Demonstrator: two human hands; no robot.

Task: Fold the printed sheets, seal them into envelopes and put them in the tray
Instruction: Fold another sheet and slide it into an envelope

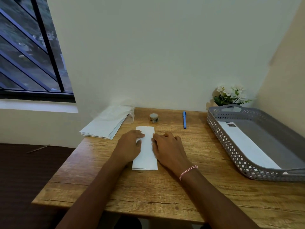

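A white sheet folded into a long narrow strip (146,151) lies on the wooden table (165,187), running away from me. My left hand (130,146) rests on its left edge with fingers laid over the paper. Pressing on the strip's right edge is my right hand (166,146), fingers slightly bent, fingertips on the sheet. A stack of white envelopes (104,126) sits at the table's far left corner. At the right stands the grey perforated tray (221,138), and a white sealed envelope (247,146) lies inside it.
A small roll of tape (154,117) and a blue pen (184,119) lie at the back of the table. Crumpled clear plastic (125,109) sits behind the envelopes. White flowers (231,95) stand in the far right corner. A window is at the left.
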